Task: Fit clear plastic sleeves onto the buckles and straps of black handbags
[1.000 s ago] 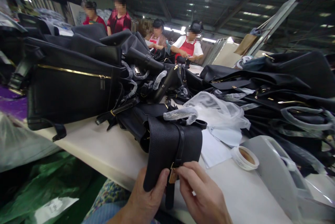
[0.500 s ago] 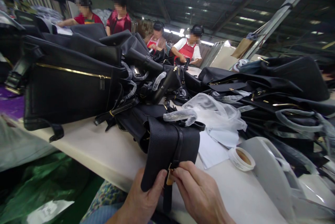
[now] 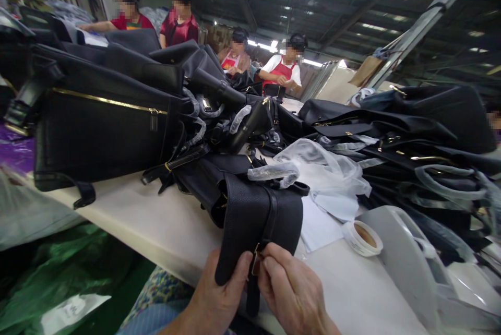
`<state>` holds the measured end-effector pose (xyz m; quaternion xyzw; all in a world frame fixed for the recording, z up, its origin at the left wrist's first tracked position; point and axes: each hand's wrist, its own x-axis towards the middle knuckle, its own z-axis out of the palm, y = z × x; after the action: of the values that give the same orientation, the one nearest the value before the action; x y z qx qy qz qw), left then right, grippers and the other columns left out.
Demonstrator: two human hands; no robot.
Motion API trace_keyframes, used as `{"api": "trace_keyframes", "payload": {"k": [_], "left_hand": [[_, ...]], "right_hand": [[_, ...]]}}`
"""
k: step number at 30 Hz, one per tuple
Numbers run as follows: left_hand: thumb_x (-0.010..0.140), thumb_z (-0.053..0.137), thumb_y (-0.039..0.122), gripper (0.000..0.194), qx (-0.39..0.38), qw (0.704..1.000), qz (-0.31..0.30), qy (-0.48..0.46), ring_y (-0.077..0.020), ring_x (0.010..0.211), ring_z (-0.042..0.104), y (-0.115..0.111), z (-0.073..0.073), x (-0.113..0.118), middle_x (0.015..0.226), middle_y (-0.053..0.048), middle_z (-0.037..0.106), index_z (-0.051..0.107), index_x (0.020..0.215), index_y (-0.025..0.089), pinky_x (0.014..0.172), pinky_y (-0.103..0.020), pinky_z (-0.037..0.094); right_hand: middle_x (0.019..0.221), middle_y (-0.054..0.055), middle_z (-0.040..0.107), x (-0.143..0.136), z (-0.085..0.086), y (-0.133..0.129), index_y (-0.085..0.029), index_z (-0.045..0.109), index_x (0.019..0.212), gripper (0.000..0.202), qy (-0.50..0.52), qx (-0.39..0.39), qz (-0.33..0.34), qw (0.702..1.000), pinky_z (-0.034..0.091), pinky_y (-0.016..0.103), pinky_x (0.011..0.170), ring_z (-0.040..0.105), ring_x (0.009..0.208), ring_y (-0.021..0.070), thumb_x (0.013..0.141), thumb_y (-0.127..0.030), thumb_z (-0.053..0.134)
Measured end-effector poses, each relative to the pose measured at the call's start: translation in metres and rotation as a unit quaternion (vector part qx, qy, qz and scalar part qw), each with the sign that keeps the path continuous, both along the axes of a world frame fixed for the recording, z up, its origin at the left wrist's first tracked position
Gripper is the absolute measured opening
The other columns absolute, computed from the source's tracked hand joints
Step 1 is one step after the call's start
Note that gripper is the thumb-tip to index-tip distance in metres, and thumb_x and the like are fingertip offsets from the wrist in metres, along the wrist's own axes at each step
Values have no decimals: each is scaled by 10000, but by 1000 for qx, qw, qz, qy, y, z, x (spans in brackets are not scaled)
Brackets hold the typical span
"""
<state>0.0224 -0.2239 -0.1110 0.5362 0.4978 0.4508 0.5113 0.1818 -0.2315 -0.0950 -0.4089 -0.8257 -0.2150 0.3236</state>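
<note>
A black leather backpack (image 3: 250,220) lies on the table with its flap toward me, a strap running down the flap's middle. My left hand (image 3: 225,285) grips the flap's lower edge, thumb on the front face beside the strap. With thumb and fingers pinched, my right hand (image 3: 291,285) holds the small gold clasp (image 3: 255,262) on that strap. The strap's loose end (image 3: 252,293) hangs below the clasp. My fingers partly cover the clasp, so its details are hidden. A plastic-wrapped handle (image 3: 274,172) sits on top of the backpack.
Black bags (image 3: 105,126) are heaped at left, with more (image 3: 415,126) at right. Near my right hand are white paper (image 3: 319,225), a tape roll (image 3: 363,237), a grey dispenser (image 3: 407,262) and clear plastic (image 3: 321,168). Several people work beyond. The table edge (image 3: 129,241) runs at front left.
The gold clasp has turned under my right fingers and shows less of its face. My right hand has shifted slightly left relative to the flap. My left hand keeps its grip.
</note>
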Motion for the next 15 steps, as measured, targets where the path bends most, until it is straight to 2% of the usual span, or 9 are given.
{"api": "trace_keyframes", "payload": {"k": [2, 5, 7, 10, 13, 15], "left_hand": [[870, 542, 438, 306, 21, 1000, 6, -5, -170, 634, 599, 1, 4, 1, 687, -25, 652, 662, 749, 184, 624, -243, 509], [871, 540, 422, 286, 49, 998, 21, -14, -170, 642, 595, 3, 11, 2, 696, -27, 656, 664, 758, 190, 669, -247, 513], [867, 545, 436, 305, 39, 999, 26, -22, -169, 628, 590, 4, 11, 3, 674, -26, 649, 653, 723, 189, 662, -245, 513], [861, 549, 473, 340, 12, 999, 12, -37, -163, 620, 587, 4, 5, 4, 667, -25, 649, 656, 726, 179, 623, -239, 506], [832, 560, 554, 416, -59, 996, -13, -70, -164, 592, 586, 3, 2, 2, 625, -27, 639, 653, 713, 166, 574, -244, 503], [773, 597, 621, 468, -122, 988, -18, -96, -175, 578, 594, 3, 6, -1, 607, -33, 643, 653, 701, 162, 569, -263, 518]], "right_hand": [[928, 115, 711, 1, -3, 2, -155, 592, 945, 147, -5, -23, 14, 1000, 523, 269, 603, 675, 707, 178, 962, -129, 448], [876, 108, 707, -2, -3, 6, -164, 588, 915, 149, 10, -14, 11, 1000, 517, 255, 571, 672, 677, 172, 958, -125, 451], [812, 87, 694, -4, -1, 7, -175, 573, 867, 157, 48, -18, 15, 999, 504, 237, 544, 658, 635, 158, 951, -115, 454], [732, 45, 670, 0, -1, 3, -187, 562, 870, 131, 147, -78, 24, 986, 497, 206, 512, 631, 570, 131, 956, -158, 467], [587, -21, 609, 12, -6, -5, -203, 575, 864, 192, 259, -185, -6, 948, 458, 177, 429, 554, 423, 98, 989, -261, 442], [515, -40, 571, 19, -10, -11, -204, 569, 818, 299, 326, -282, -4, 902, 450, 166, 390, 537, 371, 96, 1018, -300, 369]]}}
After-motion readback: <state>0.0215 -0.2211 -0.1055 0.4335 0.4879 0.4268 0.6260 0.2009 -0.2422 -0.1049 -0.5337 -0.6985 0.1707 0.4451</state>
